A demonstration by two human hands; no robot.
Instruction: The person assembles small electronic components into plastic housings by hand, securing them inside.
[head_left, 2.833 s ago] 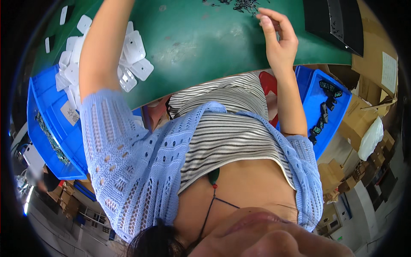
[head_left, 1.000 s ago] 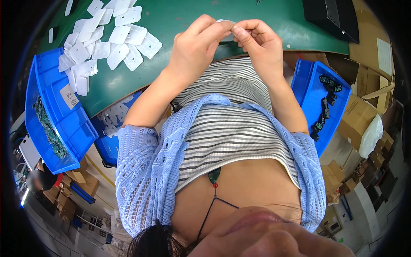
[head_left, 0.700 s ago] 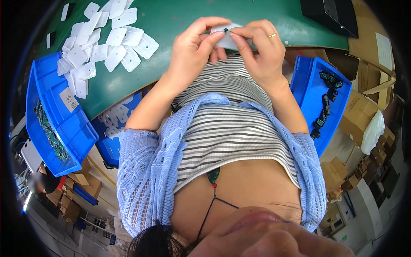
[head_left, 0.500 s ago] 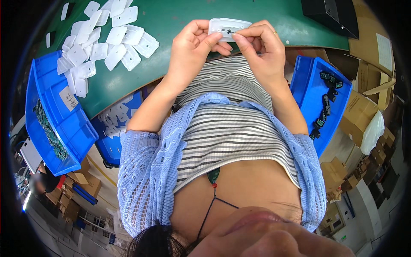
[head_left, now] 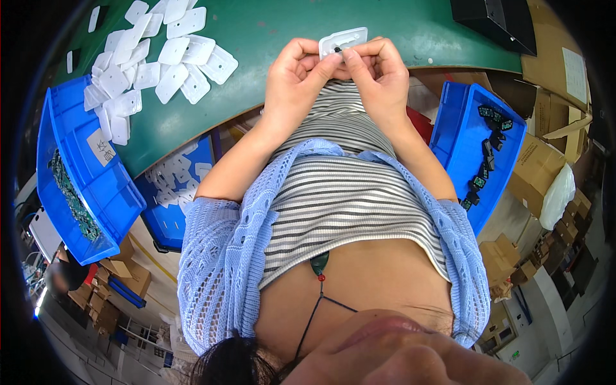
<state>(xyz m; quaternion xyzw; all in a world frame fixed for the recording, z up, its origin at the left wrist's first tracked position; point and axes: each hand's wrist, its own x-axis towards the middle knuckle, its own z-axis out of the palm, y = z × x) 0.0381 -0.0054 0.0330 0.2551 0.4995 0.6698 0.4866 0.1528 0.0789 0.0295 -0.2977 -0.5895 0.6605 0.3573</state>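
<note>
Over the table's near edge, a white plastic cover is held tilted between both hands. My left hand grips its left side, with the thumb on the inner face. My right hand closes on its lower right side, thumb tip next to the left thumb. A small black part sits in the cover by the thumb tips; its kind is too small to make out. To the left, a loose pile of similar white covers lies on the green table.
A blue bin with green circuit boards stands at the left. Below the table edge, a blue tray holds white pieces. At the right is a blue bin with small black parts. A black box sits at the table's far right.
The cover has tilted more steeply and turned in my hands. My right hand has moved left, bringing both thumbs together at the black part.
</note>
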